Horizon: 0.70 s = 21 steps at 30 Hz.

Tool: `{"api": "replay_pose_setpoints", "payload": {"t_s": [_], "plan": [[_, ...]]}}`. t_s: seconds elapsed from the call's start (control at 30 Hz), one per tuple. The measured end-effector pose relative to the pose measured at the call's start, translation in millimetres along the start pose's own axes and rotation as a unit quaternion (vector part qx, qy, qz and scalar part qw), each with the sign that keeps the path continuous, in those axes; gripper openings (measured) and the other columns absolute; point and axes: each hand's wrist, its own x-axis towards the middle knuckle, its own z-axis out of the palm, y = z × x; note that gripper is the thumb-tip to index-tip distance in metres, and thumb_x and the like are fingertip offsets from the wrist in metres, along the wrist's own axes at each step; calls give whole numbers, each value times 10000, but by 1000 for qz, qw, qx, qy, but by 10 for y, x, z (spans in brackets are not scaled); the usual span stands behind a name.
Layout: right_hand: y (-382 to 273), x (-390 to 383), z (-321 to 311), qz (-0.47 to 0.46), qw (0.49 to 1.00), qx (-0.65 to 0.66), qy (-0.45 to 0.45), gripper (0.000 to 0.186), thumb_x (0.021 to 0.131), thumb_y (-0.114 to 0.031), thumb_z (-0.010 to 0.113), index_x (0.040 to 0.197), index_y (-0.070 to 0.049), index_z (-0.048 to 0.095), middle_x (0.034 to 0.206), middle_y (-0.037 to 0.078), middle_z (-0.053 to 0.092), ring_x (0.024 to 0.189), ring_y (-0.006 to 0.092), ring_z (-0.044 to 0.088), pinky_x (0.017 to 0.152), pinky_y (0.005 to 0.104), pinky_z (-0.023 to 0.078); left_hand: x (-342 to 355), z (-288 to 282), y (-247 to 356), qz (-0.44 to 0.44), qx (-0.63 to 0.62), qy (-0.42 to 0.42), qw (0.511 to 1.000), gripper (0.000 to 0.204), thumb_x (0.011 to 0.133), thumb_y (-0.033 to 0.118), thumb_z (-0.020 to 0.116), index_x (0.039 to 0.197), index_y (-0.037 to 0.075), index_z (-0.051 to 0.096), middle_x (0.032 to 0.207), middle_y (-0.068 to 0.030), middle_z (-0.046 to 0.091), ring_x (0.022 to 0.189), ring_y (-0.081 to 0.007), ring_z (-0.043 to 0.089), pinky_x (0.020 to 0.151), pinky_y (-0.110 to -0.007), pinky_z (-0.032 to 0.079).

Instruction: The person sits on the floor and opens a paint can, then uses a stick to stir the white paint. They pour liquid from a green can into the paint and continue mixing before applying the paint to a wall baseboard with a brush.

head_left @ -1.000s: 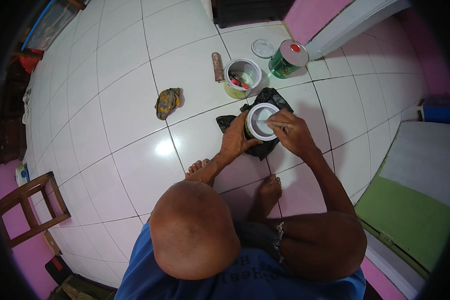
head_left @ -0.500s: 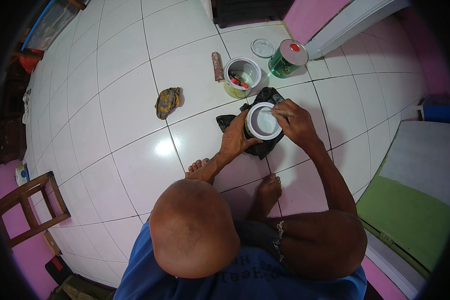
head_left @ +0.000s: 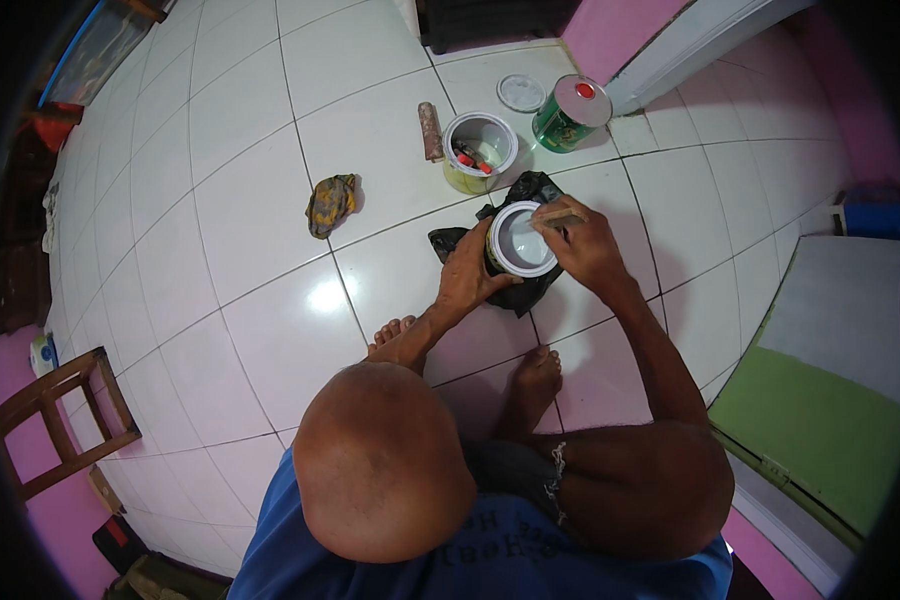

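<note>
Open-topped round tin w/ grey rim (head_left: pixel 504 238): located on the floor, centre of scene, just far of the person's feet, w/ pale liquid inside. Black crumpled plastic bag (head_left: pixel 450 242) lies under & around its base.

L hand (head_left: pixel 465 275): fingers curved round the tin's L wall, thumb at the near side; grip part-spread to tin width, tin held. R hand (head_left: pixel 590 250): fingers closed tight on a light-brown flat stick-like handle (head_left: pixel 560 217), slanted, lower end in the tin mouth. Tip contact w/ liquid: cannot tell.

Far side, just beyond the bag: yellowish round tin w/ grey rim (head_left: pixel 462 178), w/ red-and-black items (head_left: pixel 473 160) inside (type unclear). Immed. L of it: reddish-brown cylindrical roller sleeve (head_left: pixel 430 131). Far R of same tin: pale round lid (head_left: pixel 521 93), flat on floor; next to lid, green metal can w/ pinkish top & red cap (head_left: pixel 570 118), upright.

L of the bag, well apart: yellow-and-grey crumpled cloth (head_left: pixel 331 205).

Base surface: white tiled floor (head_left: pixel 260 330). Periphery: brown wooden frame (head_left: pixel 65 420) at near L; green-and-white flat panel (head_left: pixel 820 400) at near R.
</note>
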Motion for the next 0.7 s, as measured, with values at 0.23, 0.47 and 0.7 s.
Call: {"api": "replay_pose_setpoints", "payload": {"t_s": [0.23, 0.47, 0.7], "plan": [[-45, -140, -152, -7, 996, -77, -54, 100, 908, -59, 705, 985, 4, 712, 986, 136, 710, 870, 313, 714, 772, 394, 563, -5, -26, 12, -2, -3, 3, 1000, 1098, 657, 318, 960, 1531, 9, 372, 1461, -241, 534, 1374, -417, 495, 1148, -485, 408], [-72, -95, 89, 9, 1000, 8, -6, 124, 928, -129, 699, 1000, -29, 702, 972, 141, 688, 842, 341, 698, 746, 443, 554, 17, -19, 49, -21, -15, -14, 1000, 1103, 656, 317, 960, 1532, 4, 370, 1464, -239, 529, 1383, -412, 487, 1146, -487, 409], [-6, -46, -126, -61, 989, -136, -15, 128, 915, -134, 703, 961, -15, 699, 993, 132, 684, 839, 349, 697, 731, 450, 552, -4, -34, 21, -26, -3, -16, 1000, 1102, 658, 315, 959, 1537, 12, 368, 1464, -225, 534, 1373, -409, 495, 1147, -492, 407]]}}
